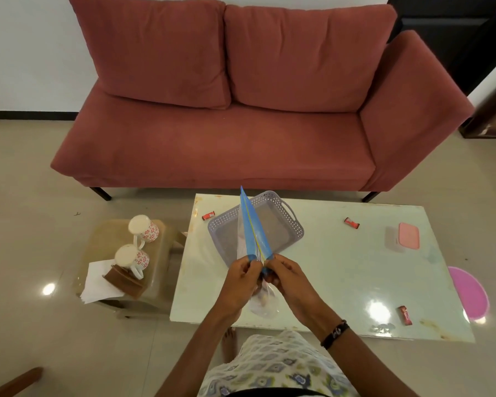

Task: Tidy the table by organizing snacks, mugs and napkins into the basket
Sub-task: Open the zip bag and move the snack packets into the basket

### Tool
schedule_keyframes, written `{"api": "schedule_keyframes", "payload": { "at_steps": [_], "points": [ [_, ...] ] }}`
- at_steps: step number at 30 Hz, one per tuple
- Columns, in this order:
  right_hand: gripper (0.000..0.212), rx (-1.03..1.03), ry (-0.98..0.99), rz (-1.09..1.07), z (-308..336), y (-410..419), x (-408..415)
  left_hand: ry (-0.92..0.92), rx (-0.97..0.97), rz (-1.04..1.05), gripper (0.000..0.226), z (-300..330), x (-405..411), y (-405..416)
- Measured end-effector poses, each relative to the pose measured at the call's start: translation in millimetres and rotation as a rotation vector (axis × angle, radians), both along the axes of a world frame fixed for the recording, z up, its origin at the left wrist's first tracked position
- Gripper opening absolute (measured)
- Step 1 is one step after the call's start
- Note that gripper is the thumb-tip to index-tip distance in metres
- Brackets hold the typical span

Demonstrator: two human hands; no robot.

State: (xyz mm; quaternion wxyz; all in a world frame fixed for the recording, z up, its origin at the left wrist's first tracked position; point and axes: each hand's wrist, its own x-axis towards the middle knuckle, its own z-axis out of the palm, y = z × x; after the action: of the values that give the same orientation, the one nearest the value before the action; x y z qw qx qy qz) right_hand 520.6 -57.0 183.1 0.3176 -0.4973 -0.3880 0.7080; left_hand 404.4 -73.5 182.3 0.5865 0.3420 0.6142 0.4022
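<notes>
Both hands pinch a blue snack bag [252, 230] over the glass table [341, 270]; my left hand [242, 277] and my right hand [284, 275] meet at its near end, and its clear lower part hangs below them. The bag stands edge-on above the grey perforated basket [291, 222], which looks to hold nothing. Small red snack packets lie at the far left [208, 215], far right [351, 223] and near right [405, 315] of the table. Two white floral mugs [143, 228] [132, 257] lie on a side stool, beside white napkins [99, 283].
A pink-lidded box [408, 235] sits on the table's right side. A brown holder [123, 280] rests on the napkins on the stool [155, 270]. A red sofa [241, 116] stands behind the table, and a pink round object [470, 293] lies past its right edge.
</notes>
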Motion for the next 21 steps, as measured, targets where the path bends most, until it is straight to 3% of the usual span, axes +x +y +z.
{"api": "schedule_keyframes", "payload": {
  "at_steps": [4,10,17,21],
  "points": [
    [0.023,0.005,-0.037,0.025,0.5,3.2,0.3,0.013,0.047,-0.02,0.028,0.1,-1.4,2.9],
    [0.026,0.265,-0.442,0.36,15.3,36.6,3.9,0.064,0.023,-0.255,0.024,8.2,-16.5,5.1],
    [0.024,0.4,-0.456,0.454,9.7,38.3,2.5,0.15,-0.05,-0.317,0.024,14.7,-29.7,12.8],
    [0.023,0.358,-0.437,0.364,7.3,31.8,4.9,0.218,0.008,-0.326,0.026,17.5,-22.2,11.9]
  ]
}}
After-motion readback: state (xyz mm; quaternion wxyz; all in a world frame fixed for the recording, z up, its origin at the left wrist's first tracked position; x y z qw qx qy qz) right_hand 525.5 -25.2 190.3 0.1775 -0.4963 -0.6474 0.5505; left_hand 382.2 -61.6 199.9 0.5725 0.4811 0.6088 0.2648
